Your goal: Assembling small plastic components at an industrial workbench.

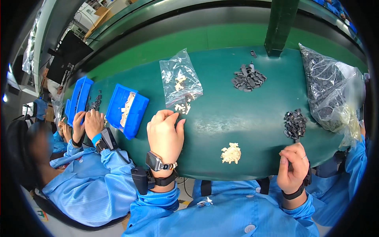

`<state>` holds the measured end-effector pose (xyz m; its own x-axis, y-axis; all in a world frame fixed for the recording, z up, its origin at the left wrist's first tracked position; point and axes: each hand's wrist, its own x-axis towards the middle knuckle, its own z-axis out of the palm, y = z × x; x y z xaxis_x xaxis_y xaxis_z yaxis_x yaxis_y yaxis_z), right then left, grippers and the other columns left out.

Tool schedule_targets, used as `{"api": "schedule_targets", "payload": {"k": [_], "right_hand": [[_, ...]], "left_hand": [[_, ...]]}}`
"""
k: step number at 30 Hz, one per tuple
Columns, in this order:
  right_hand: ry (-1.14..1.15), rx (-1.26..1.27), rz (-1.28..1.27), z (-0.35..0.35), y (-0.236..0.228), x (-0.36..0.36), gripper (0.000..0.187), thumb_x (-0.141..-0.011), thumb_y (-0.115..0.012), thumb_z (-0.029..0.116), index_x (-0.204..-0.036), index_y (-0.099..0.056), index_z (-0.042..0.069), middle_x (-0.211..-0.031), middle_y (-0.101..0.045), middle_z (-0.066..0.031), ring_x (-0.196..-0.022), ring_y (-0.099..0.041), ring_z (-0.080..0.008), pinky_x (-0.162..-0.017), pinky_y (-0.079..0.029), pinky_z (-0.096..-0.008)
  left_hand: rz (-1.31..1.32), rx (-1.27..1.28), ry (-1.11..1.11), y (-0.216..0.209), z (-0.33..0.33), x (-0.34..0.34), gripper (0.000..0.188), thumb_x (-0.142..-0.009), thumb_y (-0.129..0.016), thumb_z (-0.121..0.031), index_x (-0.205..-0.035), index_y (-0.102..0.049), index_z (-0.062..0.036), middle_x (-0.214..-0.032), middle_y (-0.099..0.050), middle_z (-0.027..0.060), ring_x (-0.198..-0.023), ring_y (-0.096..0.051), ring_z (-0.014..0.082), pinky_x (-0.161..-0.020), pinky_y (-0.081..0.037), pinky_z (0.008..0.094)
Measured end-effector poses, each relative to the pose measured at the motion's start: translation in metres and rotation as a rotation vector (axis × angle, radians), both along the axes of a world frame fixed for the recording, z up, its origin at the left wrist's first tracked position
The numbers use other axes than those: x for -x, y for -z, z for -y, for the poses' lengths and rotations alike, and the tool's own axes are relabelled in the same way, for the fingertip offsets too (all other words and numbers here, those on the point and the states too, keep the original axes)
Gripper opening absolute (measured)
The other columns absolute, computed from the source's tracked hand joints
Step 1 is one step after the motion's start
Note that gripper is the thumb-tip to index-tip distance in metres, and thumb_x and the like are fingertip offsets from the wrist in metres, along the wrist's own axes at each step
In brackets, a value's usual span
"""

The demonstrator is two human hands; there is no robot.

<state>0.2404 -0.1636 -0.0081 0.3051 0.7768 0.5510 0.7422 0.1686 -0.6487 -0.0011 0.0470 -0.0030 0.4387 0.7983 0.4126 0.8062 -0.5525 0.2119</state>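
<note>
My left hand [166, 128] is over the green table just below a clear zip bag [167, 81]. Its thumb and forefinger are slightly apart with nothing visible between them; the other fingers curl under. Small cream plastic pieces [181, 108] lie at the bag's mouth, beside the fingertips. At the table's near edge, my right hand [293, 166] has thumb and forefinger pinched together, and whatever they hold is too small to make out. Just beyond it sits a heap of small black plastic pieces [295, 123]. Between my hands lies a pile of cream pieces [231, 153].
Farther back is a dark grey heap of parts [248, 78], near a green post [279, 27]. A big clear bag of dark parts [333, 91] stands at right. At left, a co-worker's hands [94, 123] work beside a blue bin [136, 114] holding cream pieces.
</note>
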Motion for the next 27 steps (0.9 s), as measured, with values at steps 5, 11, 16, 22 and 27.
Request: {"api": "schedule_targets", "payload": {"k": [5,11,16,22,27], "right_hand": [[-0.043,-0.014,-0.075,-0.004,0.001,0.003,0.02,-0.076,-0.059,-0.01,-0.093,-0.061,0.001,-0.079,-0.06,-0.0118,-0.064,-0.053,-0.0232,-0.057,-0.042,-0.0316],[-0.108,0.008,-0.125,-0.009,-0.011,0.007,0.019,-0.076,-0.061,-0.009,-0.092,-0.063,0.001,-0.08,-0.061,-0.0113,-0.063,-0.054,-0.0229,-0.057,-0.043,-0.0317],[-0.246,0.024,-0.226,-0.029,-0.019,0.019,0.02,-0.073,-0.067,-0.006,-0.092,-0.066,-0.001,-0.085,-0.064,-0.0131,-0.067,-0.059,-0.0244,-0.06,-0.047,-0.0327],[-0.32,0.106,-0.456,-0.044,-0.022,0.033,0.019,-0.079,-0.066,-0.006,-0.097,-0.067,-0.001,-0.096,-0.066,-0.0147,-0.084,-0.067,-0.0259,-0.07,-0.053,-0.0309],[-0.313,0.118,-0.583,-0.036,-0.016,0.033,0.016,-0.08,-0.065,-0.008,-0.095,-0.067,-0.002,-0.089,-0.068,-0.0138,-0.077,-0.068,-0.0231,-0.069,-0.053,-0.0288]], "left_hand": [[0.015,-0.027,0.016,0.007,-0.003,0.002,0.009,-0.076,-0.071,0.0,-0.084,-0.07,0.0021,-0.091,-0.067,0.0125,-0.078,-0.065,0.0304,-0.069,-0.051,0.0381],[0.167,0.035,0.003,-0.004,0.01,0.005,0.006,-0.081,-0.065,0.004,-0.086,-0.068,0.0043,-0.092,-0.068,0.0151,-0.082,-0.067,0.0282,-0.073,-0.052,0.0338],[0.578,0.657,0.221,-0.022,0.05,-0.016,0.007,-0.088,-0.061,0.005,-0.089,-0.067,0.0071,-0.097,-0.067,0.0143,-0.09,-0.063,0.0191,-0.081,-0.048,0.0277],[0.533,0.816,0.455,-0.032,0.079,-0.037,0.006,-0.09,-0.058,0.003,-0.087,-0.063,0.0042,-0.095,-0.067,0.0133,-0.084,-0.062,0.0185,-0.078,-0.049,0.0286],[0.493,0.839,0.539,-0.03,0.083,-0.041,0.006,-0.091,-0.058,0.001,-0.089,-0.062,0.0037,-0.093,-0.066,0.0125,-0.084,-0.062,0.0179,-0.077,-0.049,0.0289]]}}
